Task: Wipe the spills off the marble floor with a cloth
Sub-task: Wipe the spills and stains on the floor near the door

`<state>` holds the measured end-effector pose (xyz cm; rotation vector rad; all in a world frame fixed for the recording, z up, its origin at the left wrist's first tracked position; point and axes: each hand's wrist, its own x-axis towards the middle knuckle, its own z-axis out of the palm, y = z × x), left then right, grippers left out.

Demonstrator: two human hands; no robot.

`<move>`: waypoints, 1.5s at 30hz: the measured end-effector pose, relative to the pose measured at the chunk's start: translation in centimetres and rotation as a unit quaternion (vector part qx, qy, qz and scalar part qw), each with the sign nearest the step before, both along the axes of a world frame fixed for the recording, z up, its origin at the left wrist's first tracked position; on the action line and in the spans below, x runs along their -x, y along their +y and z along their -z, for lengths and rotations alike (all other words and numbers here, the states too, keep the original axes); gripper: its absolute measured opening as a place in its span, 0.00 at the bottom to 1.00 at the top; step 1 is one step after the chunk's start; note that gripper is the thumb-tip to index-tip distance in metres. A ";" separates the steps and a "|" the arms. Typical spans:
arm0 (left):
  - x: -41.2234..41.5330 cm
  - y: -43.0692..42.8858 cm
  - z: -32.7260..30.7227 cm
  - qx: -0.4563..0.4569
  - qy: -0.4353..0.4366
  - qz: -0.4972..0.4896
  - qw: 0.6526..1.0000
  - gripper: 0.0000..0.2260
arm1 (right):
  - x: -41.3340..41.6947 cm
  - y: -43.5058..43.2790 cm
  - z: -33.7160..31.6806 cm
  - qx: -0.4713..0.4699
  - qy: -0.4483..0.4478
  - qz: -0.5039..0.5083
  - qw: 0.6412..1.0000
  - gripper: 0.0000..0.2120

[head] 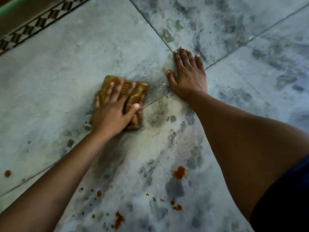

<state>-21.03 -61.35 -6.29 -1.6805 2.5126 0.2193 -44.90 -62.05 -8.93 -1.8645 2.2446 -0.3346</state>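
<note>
I have the left hand (113, 108) pressed flat on the folded brown cloth (141, 91), fingers straight and spread, thumb lying on the fabric, nothing curled around it. The right hand (189, 76) is also open, palm down on the marble floor (50, 72) at about 2 o'clock from the cloth, and I judge it is only bracing.

The cloth sits near the middle of the view, beside a joint between slabs. Its long axis runs roughly 12 to 6, tipped slightly toward 1 and 7, and my fingers point along it toward 1 o'clock.

What matters for the coming move is that the remaining spills lie behind the cloth, on my side of it. The largest red-orange blot (178, 172) is at about 5 o'clock from the cloth, between my two forearms. A streak (119, 219) lies at 6 o'clock, with small drops scattered around it, and one lone spot (7, 173) is out at 8 o'clock.

I judge the left hand should drag the cloth back toward 5 o'clock, short edge leading.
</note>
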 end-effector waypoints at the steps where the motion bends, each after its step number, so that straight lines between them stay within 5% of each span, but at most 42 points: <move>1: -1.8 -0.9 0.0 -0.001 -0.017 -0.041 0.999 0.27 | 0.0 0.1 0.1 -0.001 -0.001 -0.002 1.000 0.30; 6: -0.8 -6.3 0.0 -0.040 0.019 -0.221 0.974 0.26 | -0.9 0.6 -0.5 -0.007 -0.017 0.016 1.000 0.29; 13: -2.4 0.6 0.2 -0.012 0.016 -0.060 0.998 0.26 | -7.6 2.6 -1.5 -0.022 -0.095 -0.062 0.993 0.28; 21: -6.1 -3.1 0.1 -0.020 0.015 -0.283 0.959 0.25 | -10.5 3.6 0.4 0.004 -0.014 -0.067 0.998 0.30; 29: -3.9 5.2 1.0 0.039 0.013 -0.147 0.988 0.27 | -10.4 3.7 0.2 0.019 -0.005 -0.056 0.998 0.32; 37: -10.2 4.2 0.5 0.010 0.014 -0.342 0.939 0.27 | -11.3 4.2 -0.5 -0.002 -0.036 -0.071 0.997 0.34; 45: -12.5 2.0 0.3 0.012 0.017 -0.222 0.975 0.26 | -21.6 5.3 -1.1 0.032 -0.098 -0.154 0.983 0.32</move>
